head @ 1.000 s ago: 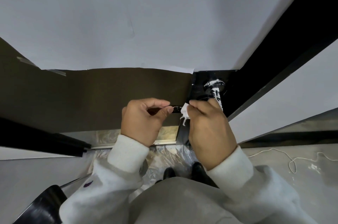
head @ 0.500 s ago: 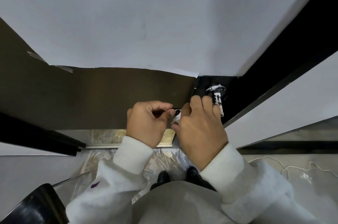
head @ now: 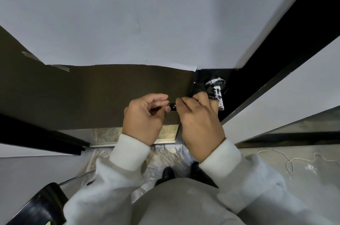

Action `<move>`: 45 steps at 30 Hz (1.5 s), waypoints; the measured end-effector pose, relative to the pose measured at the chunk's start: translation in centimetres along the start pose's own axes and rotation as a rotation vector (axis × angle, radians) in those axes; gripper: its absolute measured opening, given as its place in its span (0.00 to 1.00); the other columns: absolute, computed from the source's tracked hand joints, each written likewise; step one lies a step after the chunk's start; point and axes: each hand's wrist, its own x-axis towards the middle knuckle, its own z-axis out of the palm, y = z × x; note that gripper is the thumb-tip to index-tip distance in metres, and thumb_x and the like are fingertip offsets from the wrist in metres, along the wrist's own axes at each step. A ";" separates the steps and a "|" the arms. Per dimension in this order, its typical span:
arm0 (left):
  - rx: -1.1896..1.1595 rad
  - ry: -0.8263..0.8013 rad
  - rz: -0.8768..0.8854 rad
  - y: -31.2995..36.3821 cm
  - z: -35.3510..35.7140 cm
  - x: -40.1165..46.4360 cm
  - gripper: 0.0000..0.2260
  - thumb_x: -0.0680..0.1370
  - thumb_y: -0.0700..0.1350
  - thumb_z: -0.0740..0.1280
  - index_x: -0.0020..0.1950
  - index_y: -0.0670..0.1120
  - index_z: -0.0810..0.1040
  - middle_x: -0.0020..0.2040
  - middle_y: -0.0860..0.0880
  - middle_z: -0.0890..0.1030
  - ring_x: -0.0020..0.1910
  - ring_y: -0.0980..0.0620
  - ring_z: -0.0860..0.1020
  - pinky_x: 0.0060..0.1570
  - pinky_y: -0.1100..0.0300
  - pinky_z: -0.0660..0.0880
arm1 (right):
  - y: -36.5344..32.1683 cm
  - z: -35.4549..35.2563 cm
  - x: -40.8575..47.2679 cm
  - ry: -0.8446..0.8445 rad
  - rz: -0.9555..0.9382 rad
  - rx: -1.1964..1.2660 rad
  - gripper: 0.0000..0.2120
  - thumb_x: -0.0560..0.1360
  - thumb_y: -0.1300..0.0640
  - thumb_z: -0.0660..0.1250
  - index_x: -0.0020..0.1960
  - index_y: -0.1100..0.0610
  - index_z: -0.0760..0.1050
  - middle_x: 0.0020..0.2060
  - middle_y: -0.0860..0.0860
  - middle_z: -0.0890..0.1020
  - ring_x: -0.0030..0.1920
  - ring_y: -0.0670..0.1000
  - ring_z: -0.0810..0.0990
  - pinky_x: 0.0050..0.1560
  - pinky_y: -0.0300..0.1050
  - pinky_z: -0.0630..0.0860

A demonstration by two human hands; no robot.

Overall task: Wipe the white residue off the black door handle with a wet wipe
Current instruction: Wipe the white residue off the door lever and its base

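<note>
A second ago a white wet wipe showed at the fingertips of the right hand (head: 200, 121); now those fingers curl over it, hiding it. The right hand has slid along the black door handle (head: 173, 108), its fingertips now nearly meeting the left hand (head: 145, 116).

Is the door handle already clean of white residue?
No, white residue covers the door handle near the right hand.

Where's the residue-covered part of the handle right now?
In the head view it sits right of centre: the white-smeared handle base on the black door edge, just beyond the right hand's fingertips.
</note>
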 end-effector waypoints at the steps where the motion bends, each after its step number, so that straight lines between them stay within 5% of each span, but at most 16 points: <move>1: -0.005 0.003 0.002 -0.1 0.0 -0.1 0.12 0.73 0.36 0.76 0.53 0.49 0.85 0.45 0.53 0.87 0.48 0.59 0.85 0.57 0.54 0.81 | -0.1 -0.1 -0.3 -0.039 0.021 -0.028 0.19 0.67 0.66 0.69 0.58 0.63 0.80 0.49 0.56 0.83 0.52 0.61 0.76 0.48 0.53 0.61; 3: -0.015 0.015 0.009 -0.1 0.1 -0.2 0.11 0.73 0.35 0.76 0.51 0.49 0.85 0.45 0.54 0.87 0.48 0.59 0.85 0.56 0.55 0.82 | -0.5 -1.0 -0.3 -0.118 0.046 -0.080 0.20 0.66 0.66 0.70 0.58 0.63 0.79 0.49 0.57 0.82 0.54 0.61 0.74 0.49 0.53 0.61; 6: -0.010 0.019 0.018 -0.1 0.3 -0.4 0.12 0.73 0.34 0.75 0.50 0.51 0.85 0.44 0.54 0.87 0.47 0.59 0.85 0.56 0.57 0.82 | -0.7 -3.1 2.1 -0.324 0.017 -0.045 0.10 0.68 0.67 0.66 0.45 0.55 0.75 0.41 0.53 0.77 0.55 0.59 0.70 0.53 0.55 0.63; 10: 0.006 0.005 0.019 -0.2 0.4 -0.2 0.12 0.73 0.35 0.75 0.49 0.52 0.85 0.44 0.54 0.87 0.47 0.58 0.85 0.57 0.54 0.82 | 0.6 -4.2 6.0 -0.440 -0.046 -0.031 0.15 0.73 0.65 0.67 0.37 0.52 0.64 0.33 0.50 0.65 0.47 0.57 0.71 0.52 0.51 0.64; 13: 0.028 0.012 0.032 -0.2 0.2 -0.1 0.12 0.73 0.36 0.76 0.48 0.53 0.85 0.44 0.55 0.87 0.47 0.58 0.85 0.56 0.53 0.82 | 0.8 -3.5 4.9 -0.380 -0.012 0.008 0.09 0.73 0.65 0.66 0.43 0.52 0.71 0.35 0.51 0.68 0.47 0.56 0.70 0.49 0.49 0.61; 15: 0.032 0.011 0.034 -0.2 0.2 -0.1 0.11 0.73 0.36 0.76 0.48 0.52 0.86 0.43 0.55 0.87 0.46 0.58 0.85 0.55 0.54 0.82 | 0.7 -2.1 2.7 -0.189 -0.040 -0.045 0.09 0.69 0.69 0.66 0.43 0.57 0.77 0.36 0.53 0.77 0.49 0.57 0.71 0.47 0.49 0.60; 18: 0.074 0.016 0.039 -0.1 0.2 -0.2 0.10 0.73 0.37 0.76 0.48 0.52 0.86 0.43 0.56 0.87 0.46 0.60 0.85 0.55 0.57 0.82 | 1.4 -0.2 -0.1 0.038 -0.027 0.040 0.14 0.67 0.66 0.65 0.51 0.64 0.83 0.45 0.57 0.86 0.45 0.60 0.78 0.44 0.49 0.71; 20: 0.109 0.024 0.050 0.2 0.1 -0.3 0.09 0.74 0.38 0.76 0.49 0.52 0.87 0.43 0.58 0.87 0.45 0.62 0.84 0.54 0.59 0.81 | 1.9 0.3 -1.0 0.074 -0.059 0.092 0.18 0.69 0.65 0.63 0.56 0.64 0.83 0.51 0.59 0.86 0.44 0.61 0.80 0.45 0.50 0.77; 23: 0.159 0.033 0.060 1.1 0.2 -0.3 0.08 0.74 0.41 0.75 0.50 0.53 0.87 0.43 0.60 0.86 0.44 0.64 0.83 0.52 0.68 0.79 | 2.8 -0.3 -1.6 0.111 -0.047 0.198 0.19 0.68 0.71 0.73 0.59 0.64 0.82 0.54 0.59 0.85 0.47 0.61 0.81 0.49 0.53 0.81; 28: 0.222 -0.008 0.084 2.0 1.7 -0.2 0.05 0.75 0.46 0.75 0.50 0.53 0.88 0.43 0.59 0.87 0.43 0.63 0.83 0.51 0.68 0.78 | 4.6 -3.3 -2.3 0.225 -0.009 0.369 0.18 0.66 0.74 0.76 0.55 0.64 0.84 0.48 0.57 0.86 0.44 0.61 0.83 0.46 0.50 0.83; 34: 0.217 -0.049 0.052 1.9 2.0 0.3 0.04 0.76 0.48 0.75 0.50 0.55 0.88 0.44 0.59 0.87 0.47 0.60 0.84 0.55 0.57 0.80 | 7.7 -5.0 -2.8 0.210 0.116 0.562 0.12 0.72 0.65 0.75 0.56 0.60 0.85 0.44 0.51 0.87 0.41 0.51 0.83 0.48 0.35 0.76; 39: 0.179 0.010 0.007 1.8 2.4 0.1 0.04 0.74 0.47 0.76 0.47 0.55 0.88 0.41 0.60 0.86 0.43 0.61 0.83 0.48 0.64 0.77 | 6.3 -2.2 -1.0 0.028 -0.076 0.239 0.13 0.70 0.69 0.70 0.53 0.64 0.83 0.47 0.56 0.86 0.44 0.61 0.81 0.47 0.46 0.72; 45: 0.198 0.024 0.011 1.5 2.8 0.0 0.04 0.74 0.47 0.77 0.47 0.56 0.88 0.41 0.59 0.86 0.45 0.58 0.84 0.51 0.55 0.81 | 4.4 -0.5 -0.8 -0.013 -0.074 0.116 0.19 0.68 0.69 0.61 0.57 0.70 0.80 0.49 0.64 0.84 0.46 0.64 0.79 0.46 0.54 0.81</move>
